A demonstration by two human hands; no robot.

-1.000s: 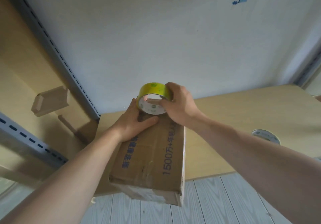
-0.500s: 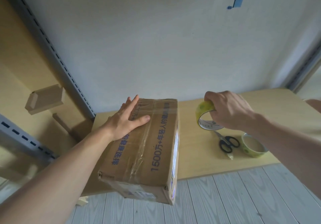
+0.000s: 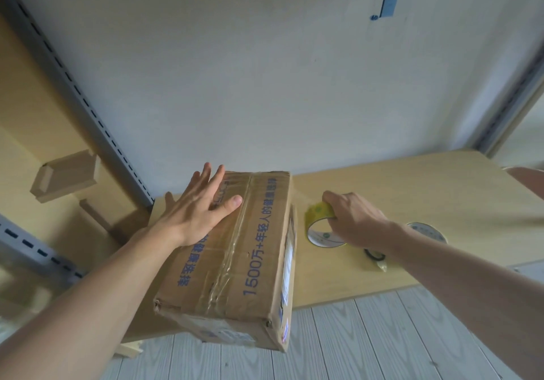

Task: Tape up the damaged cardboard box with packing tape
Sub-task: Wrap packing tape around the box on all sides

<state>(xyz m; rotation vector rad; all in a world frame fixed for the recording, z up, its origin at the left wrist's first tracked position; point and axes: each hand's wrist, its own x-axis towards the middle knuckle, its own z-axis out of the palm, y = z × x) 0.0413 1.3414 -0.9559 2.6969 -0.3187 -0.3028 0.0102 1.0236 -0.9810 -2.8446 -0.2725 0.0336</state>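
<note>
Two hands at the box, tape roll in the right

Cardboard box [image 3: 232, 250] lies on the wooden table [image 3: 441, 185], near end overhanging the edge. Left hand [image 3: 194, 214] flat on the box top, fingers spread, gripping nothing. Right hand [image 3: 357, 220] closed around the yellow tape roll [image 3: 321, 226], just right of the box. Second roll [image 3: 426, 231] beside the right wrist.

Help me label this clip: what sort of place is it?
Probably a storeroom or packing corner: a wooden table, slotted metal shelf rails and a cardboard box being taped.
</note>
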